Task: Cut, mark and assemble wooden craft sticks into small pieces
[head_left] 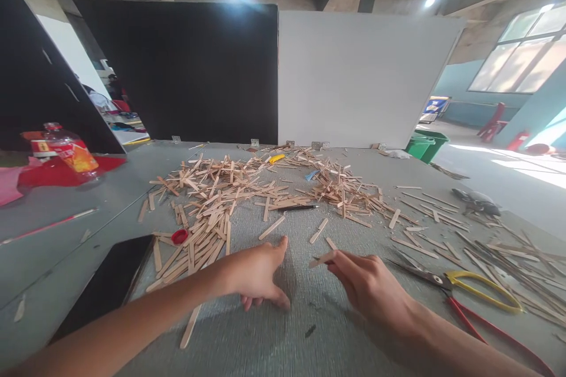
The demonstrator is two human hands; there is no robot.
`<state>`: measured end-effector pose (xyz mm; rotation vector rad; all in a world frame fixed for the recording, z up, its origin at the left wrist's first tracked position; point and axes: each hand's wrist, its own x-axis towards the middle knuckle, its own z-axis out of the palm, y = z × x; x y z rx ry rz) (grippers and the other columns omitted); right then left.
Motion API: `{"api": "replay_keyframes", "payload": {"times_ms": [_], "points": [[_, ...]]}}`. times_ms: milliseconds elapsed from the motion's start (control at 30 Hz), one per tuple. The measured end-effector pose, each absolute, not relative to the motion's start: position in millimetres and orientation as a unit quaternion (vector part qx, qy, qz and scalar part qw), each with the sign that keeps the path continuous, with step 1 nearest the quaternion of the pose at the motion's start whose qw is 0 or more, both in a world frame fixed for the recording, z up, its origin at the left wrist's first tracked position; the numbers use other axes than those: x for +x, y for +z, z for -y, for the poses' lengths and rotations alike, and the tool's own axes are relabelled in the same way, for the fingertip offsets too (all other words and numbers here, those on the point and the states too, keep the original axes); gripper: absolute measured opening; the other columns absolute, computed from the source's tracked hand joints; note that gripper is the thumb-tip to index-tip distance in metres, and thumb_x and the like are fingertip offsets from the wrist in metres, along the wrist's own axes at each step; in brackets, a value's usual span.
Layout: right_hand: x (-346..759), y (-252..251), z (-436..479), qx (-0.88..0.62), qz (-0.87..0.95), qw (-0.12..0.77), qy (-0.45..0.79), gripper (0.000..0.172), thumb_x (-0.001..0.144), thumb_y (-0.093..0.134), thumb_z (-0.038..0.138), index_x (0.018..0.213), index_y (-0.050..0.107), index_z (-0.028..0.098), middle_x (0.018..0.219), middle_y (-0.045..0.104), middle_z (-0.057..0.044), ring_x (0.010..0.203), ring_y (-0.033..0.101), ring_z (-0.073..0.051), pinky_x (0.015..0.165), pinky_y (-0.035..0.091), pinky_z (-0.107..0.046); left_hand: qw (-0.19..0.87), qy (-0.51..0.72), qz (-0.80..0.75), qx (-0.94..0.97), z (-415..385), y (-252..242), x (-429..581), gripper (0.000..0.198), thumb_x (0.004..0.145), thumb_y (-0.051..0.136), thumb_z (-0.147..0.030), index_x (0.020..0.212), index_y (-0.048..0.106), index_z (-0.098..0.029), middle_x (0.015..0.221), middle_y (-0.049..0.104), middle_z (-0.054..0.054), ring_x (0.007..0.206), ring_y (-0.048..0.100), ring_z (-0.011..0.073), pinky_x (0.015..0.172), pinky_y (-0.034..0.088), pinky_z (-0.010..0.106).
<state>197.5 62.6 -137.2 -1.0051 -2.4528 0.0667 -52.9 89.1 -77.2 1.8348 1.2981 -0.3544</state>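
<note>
My right hand [371, 282] pinches a short piece of wooden craft stick [322, 259] between thumb and fingers, just above the grey table. Facing it, my left hand [260, 274] has thumb and index finger spread, with nothing visible between them; its other fingers are curled and partly hidden. Beyond the hands, loose craft sticks [271, 228] lie on the table. A big heap of craft sticks [207, 212] spreads to the left and behind, and part of it is covered by my left forearm. Scissors [442, 282] with a yellow and a red handle lie open beside my right wrist.
A black phone [106, 282] and a red bottle cap [179, 236] lie left. A dark pen-like tool [298, 207] and a yellow object [276, 158] rest among the sticks. Thin wood strips [499, 265] are scattered right. A drink bottle [73, 153] stands far left; black and white panels [367, 76] close the back.
</note>
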Motion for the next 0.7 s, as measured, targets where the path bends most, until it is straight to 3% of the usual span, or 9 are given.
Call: {"api": "replay_keyframes", "payload": {"times_ms": [167,367,700], "points": [[192.8,-144.8,-60.9,-0.375,0.898,0.223,0.058,0.039,0.112,0.027,0.023,0.082,0.052,0.02,0.064,0.058,0.002,0.047,0.04,-0.011,0.05,0.024,-0.028,0.427,-0.142,-0.528,0.721,-89.5,-78.9,-54.2,0.136,0.075,0.081,-0.04,0.162,-0.018,-0.008,0.088,0.077,0.014,0.045,0.064,0.0196,0.039,0.047,0.024],[190.5,-144.9,-56.2,-0.333,0.908,0.252,0.022,0.041,0.112,0.023,0.022,0.083,0.051,0.02,0.065,0.059,0.0,0.048,0.045,-0.012,0.051,0.025,-0.029,0.429,-0.133,-0.522,0.725,-88.5,-76.4,-53.4,0.134,0.075,0.08,-0.039,0.162,-0.017,-0.006,0.073,0.073,0.006,0.044,0.062,0.02,0.038,0.045,0.023],[196.3,-143.8,-61.9,-0.346,0.897,0.276,-0.003,0.037,0.112,0.027,0.021,0.085,0.052,0.02,0.064,0.06,0.001,0.045,0.046,-0.011,0.049,0.025,-0.029,0.431,-0.137,-0.523,0.723,-90.4,-81.0,-54.2,0.138,0.075,0.082,-0.04,0.161,-0.02,-0.008,0.086,0.077,0.015,0.043,0.062,0.018,0.038,0.046,0.023]]}}
